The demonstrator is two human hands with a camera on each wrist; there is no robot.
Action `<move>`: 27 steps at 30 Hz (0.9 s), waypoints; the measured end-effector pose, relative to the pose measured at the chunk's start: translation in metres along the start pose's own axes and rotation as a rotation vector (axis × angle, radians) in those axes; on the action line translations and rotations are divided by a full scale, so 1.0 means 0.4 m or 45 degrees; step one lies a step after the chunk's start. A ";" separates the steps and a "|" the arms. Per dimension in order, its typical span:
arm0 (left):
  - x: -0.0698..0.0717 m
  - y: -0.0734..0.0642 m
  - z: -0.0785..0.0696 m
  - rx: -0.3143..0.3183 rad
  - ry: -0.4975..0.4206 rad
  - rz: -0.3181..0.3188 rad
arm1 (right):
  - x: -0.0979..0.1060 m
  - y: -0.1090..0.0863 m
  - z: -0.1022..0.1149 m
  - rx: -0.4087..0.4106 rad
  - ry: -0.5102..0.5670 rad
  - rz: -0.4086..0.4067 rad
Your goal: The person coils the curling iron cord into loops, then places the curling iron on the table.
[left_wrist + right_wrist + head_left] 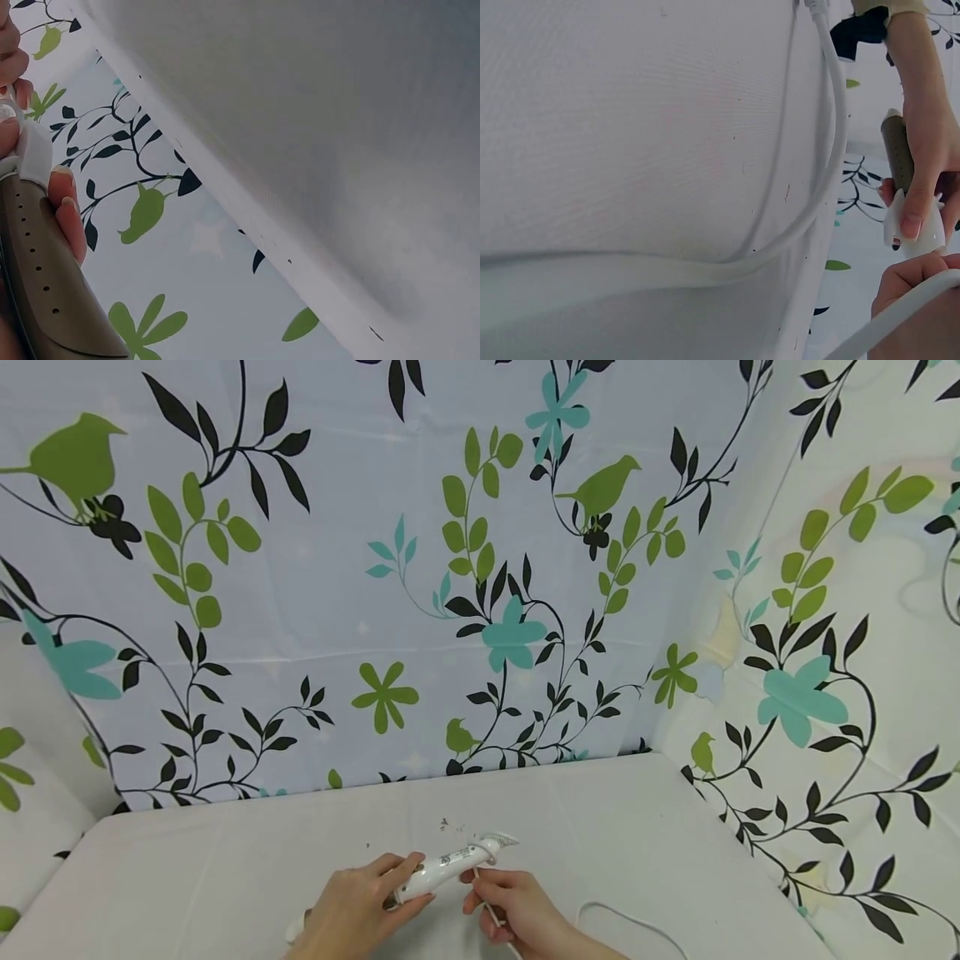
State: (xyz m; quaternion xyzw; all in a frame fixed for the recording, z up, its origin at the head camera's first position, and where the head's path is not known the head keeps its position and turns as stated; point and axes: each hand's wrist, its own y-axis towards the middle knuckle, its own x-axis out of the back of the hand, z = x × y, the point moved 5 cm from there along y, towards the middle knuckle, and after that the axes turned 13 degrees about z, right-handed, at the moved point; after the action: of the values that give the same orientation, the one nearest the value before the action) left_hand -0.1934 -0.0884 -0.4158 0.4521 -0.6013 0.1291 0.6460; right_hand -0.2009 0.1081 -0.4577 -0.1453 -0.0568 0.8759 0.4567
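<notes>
A white-handled hair styling iron [438, 872], with printed text on its handle, is held slanted above the table. My left hand [360, 897] grips it around the middle, thumb and fingers on opposite sides. In the left wrist view its brown barrel [45, 277] shows a row of small holes. The right hand [517, 906] pinches a white cord [491, 914] just below the handle's ridged end [498, 841]. There the cord appears to loop around the handle; the fingers partly hide it. The right wrist view shows the left hand [930, 157] on the iron beside the right hand [919, 300].
More of the white cord [630, 922] curves over the white-covered table [225, 868] at the right. Small dark marks [444, 823] show on the cover behind the iron. Patterned cloth [322, 610] with leaves and birds hangs behind the table and along its sides.
</notes>
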 end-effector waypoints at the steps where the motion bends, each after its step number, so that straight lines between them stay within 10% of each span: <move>1: 0.001 0.001 0.000 0.007 0.000 0.026 | 0.000 -0.002 0.001 0.006 -0.010 0.005; 27: 0.003 -0.007 0.018 0.031 0.124 0.122 | -0.009 -0.036 0.006 0.043 -0.393 0.109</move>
State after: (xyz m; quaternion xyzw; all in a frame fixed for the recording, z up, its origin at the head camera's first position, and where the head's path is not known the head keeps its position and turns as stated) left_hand -0.1960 -0.0960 -0.4167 0.4240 -0.5885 0.1889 0.6620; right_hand -0.1883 0.1137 -0.4513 -0.0035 -0.1055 0.9072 0.4071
